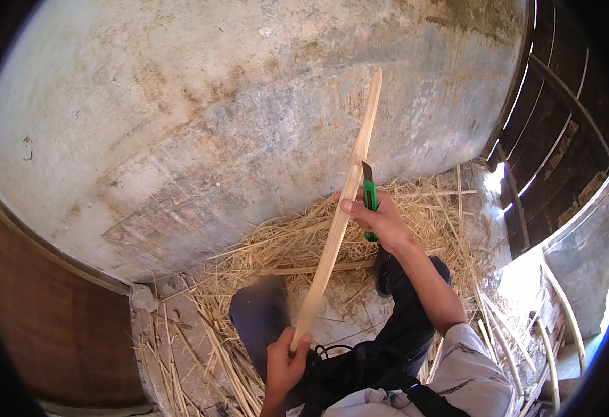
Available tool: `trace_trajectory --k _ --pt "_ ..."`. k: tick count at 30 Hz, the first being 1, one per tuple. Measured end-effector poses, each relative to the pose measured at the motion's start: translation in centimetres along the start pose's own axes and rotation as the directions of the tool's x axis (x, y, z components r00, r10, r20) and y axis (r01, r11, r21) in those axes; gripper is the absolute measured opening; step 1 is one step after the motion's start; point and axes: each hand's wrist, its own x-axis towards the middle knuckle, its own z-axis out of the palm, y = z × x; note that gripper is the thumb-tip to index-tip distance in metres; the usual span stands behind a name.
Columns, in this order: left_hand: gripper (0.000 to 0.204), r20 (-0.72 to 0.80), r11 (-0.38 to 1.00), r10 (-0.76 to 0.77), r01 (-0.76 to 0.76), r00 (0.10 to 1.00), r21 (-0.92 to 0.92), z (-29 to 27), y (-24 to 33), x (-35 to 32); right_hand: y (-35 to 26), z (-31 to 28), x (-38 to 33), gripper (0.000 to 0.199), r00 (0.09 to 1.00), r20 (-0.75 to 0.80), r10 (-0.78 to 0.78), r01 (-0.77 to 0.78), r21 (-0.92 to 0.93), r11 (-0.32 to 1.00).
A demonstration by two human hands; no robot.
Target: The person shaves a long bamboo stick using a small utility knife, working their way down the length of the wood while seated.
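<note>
A long pale wooden strip (327,258) slants up and away from me, narrowing to a pointed far end, with a slight kink partway along. Its near end is gripped in my left hand (285,367), thumb over the wood. A green utility knife (369,197) is held in my right hand (386,221), its dark blade out and lying close along the right side of the strip. My right thumb presses on the strip's face, about midway along. Whether the blade's edge touches the wood, I cannot tell.
Ahead rises a stained grey wall (200,132). Straw and shavings (429,215) cover the floor at its foot. Long thin sticks (214,347) lie at the left, and curved poles (547,361) at the right. A brown panel (47,306) stands left; dark slatted boards (554,125) stand right.
</note>
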Motion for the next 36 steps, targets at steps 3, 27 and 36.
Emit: trace_trajectory --k 3,27,36 --pt "0.014 0.040 0.986 0.105 -0.109 0.994 0.128 -0.5 -1.2 1.0 -0.2 1.0 -0.3 0.034 0.995 -0.021 -0.093 0.093 0.016 0.995" --pt "0.029 0.062 0.864 0.011 0.021 0.998 -0.503 1.2 4.6 7.3 1.1 2.3 -4.2 0.038 0.642 0.390 -0.660 0.734 -0.562 0.382" --pt "0.030 0.115 0.864 0.014 0.046 0.993 -0.501 0.6 4.9 6.8 0.6 3.3 -4.7 0.047 0.610 0.352 -0.710 0.710 -0.641 0.292"
